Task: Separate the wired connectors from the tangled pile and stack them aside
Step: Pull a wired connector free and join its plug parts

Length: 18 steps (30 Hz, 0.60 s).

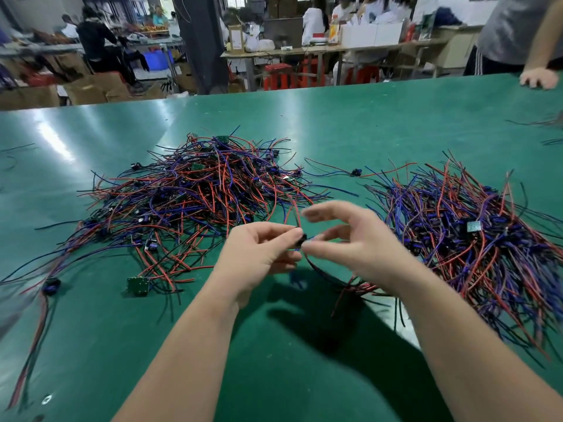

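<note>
Green surface (304, 123) carries the tangled pile (195, 193) and, on the right, a sorted stack (475, 233). Between them the left hand (259, 254) pinches one black connector (300, 239). The right hand (359, 242) touches it (grip blurred, cannot tell). Likely step: pulling its wires (297, 217) free, then laying it on the stack.

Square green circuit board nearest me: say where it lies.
Head view, lower left: the square green circuit board lies on the green mat at the near edge of the left tangled pile of red and blue wires, left of the left hand.
</note>
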Motion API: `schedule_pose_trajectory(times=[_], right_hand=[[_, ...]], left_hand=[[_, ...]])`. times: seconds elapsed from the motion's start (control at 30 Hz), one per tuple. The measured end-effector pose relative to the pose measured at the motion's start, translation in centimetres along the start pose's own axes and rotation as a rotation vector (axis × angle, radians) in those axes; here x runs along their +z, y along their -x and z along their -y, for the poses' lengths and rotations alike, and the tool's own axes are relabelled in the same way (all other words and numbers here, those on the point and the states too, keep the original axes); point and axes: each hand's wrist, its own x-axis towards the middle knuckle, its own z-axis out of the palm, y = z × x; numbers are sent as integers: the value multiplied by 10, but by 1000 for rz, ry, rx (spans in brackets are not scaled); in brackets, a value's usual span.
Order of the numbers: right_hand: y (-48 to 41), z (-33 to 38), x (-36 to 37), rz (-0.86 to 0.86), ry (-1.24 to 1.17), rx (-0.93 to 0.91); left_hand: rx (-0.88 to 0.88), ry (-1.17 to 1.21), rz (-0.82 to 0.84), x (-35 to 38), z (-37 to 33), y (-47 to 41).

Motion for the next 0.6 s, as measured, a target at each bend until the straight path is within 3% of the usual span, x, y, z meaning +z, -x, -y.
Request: schedule_pose_trajectory(times=[0.13, 0.23, 0.3, 0.37, 0.47, 0.53, 0.6], right_hand=[[2, 1, 18, -122, 273, -177], [0, 3, 8, -291, 306, -130], [-1, 2, -7, -439, 467, -24], [0, -2, -25, -519, 674, 154], [1, -5, -38, -482, 912, 434], [0, -3, -36, -484, 912, 423], [0, -1, -29, -469, 866, 366]], left_hand=[[7, -11, 92, 0, 1, 0], [54, -20, -88, -6, -2, -5], [209, -351, -368, -20, 1, -12], [284, -771, -528, -36, 4, -15], [88, -1081, -492, -50, 13, -19], [-47, -1196, -456, -50, 17, -19], [-48, -1220, -434, -52, 19, -20]])
